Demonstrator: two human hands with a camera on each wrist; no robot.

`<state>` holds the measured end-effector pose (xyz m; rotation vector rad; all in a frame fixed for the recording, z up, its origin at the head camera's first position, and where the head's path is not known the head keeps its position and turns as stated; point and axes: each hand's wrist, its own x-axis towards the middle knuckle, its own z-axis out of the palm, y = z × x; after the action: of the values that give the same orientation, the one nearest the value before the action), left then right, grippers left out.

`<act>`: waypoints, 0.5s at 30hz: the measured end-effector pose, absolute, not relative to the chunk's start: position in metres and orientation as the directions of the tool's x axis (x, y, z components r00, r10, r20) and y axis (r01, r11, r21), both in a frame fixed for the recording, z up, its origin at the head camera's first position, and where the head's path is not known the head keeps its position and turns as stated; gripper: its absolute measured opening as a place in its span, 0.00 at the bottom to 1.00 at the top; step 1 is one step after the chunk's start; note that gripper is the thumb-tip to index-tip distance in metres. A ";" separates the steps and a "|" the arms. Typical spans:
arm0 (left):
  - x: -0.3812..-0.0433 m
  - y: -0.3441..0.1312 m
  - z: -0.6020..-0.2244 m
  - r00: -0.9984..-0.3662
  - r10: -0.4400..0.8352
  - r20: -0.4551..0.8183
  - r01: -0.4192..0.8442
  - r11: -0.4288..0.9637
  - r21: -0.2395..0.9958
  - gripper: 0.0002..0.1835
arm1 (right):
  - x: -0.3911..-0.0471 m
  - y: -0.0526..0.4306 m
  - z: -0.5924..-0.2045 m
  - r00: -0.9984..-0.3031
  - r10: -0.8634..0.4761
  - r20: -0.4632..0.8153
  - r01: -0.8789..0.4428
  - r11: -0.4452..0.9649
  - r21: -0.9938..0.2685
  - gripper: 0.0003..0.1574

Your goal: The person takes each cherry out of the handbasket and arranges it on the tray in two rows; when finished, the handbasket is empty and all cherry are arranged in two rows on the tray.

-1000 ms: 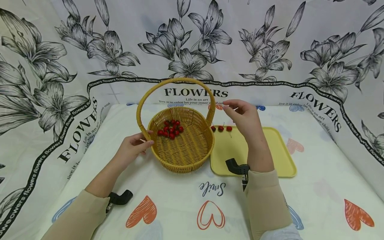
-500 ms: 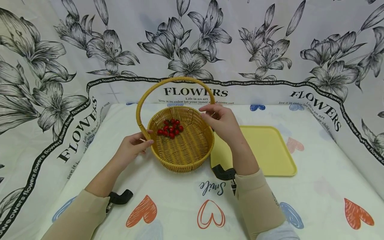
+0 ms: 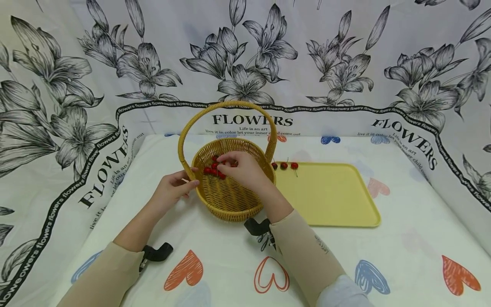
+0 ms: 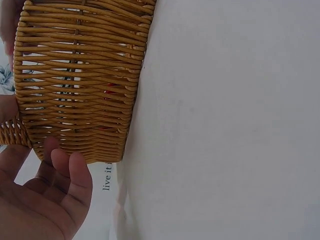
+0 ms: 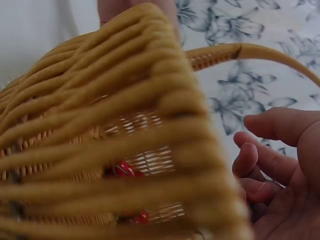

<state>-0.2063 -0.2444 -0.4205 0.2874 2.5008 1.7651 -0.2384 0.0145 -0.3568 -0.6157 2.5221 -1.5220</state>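
Note:
A round wicker basket [image 3: 234,214] with a tall arched handle [image 3: 230,104] stands in front of me. Red cherries [image 3: 209,170] lie in a cluster at its left inside. My left hand [image 3: 172,187] holds the foot of the handle at the left rim, thumb inside and fingers outside; the left wrist view shows the woven side [image 4: 80,75]. My right hand [image 3: 247,170] is inside the basket over the cherries, hiding some. Its thumb and fingertips stand slightly apart in the right wrist view, where that hand [image 5: 285,175] shows nothing between them.
A yellow rectangular tray [image 3: 326,196] lies just right of the basket. Three cherries [image 3: 294,165] with stems sit in a row along its upper left edge. A white cloth [image 3: 215,264] printed with hearts covers the table; a flowered curtain [image 3: 337,51] hangs behind.
My right hand has moved left from above the tray, over the basket's right rim, and down to the cherries. The left hand keeps its hold on the handle.

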 end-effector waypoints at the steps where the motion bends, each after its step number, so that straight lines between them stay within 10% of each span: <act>1: -0.206 -0.244 -0.421 -0.981 0.189 0.051 0.112 0.326 0.939 0.26 | -0.241 0.011 -0.358 -0.906 -0.415 0.083 -0.274 0.427 -0.862 0.14; 15: -0.206 -0.245 -0.421 -0.980 0.192 0.046 0.109 0.333 0.937 0.25 | -0.262 -0.015 -0.379 -0.909 -0.402 -0.111 -0.202 0.659 -0.725 0.19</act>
<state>-0.2065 -0.2448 -0.4215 0.2834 2.5038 1.7509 -0.2620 -0.0152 -0.3793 -0.4863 2.6150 -1.0957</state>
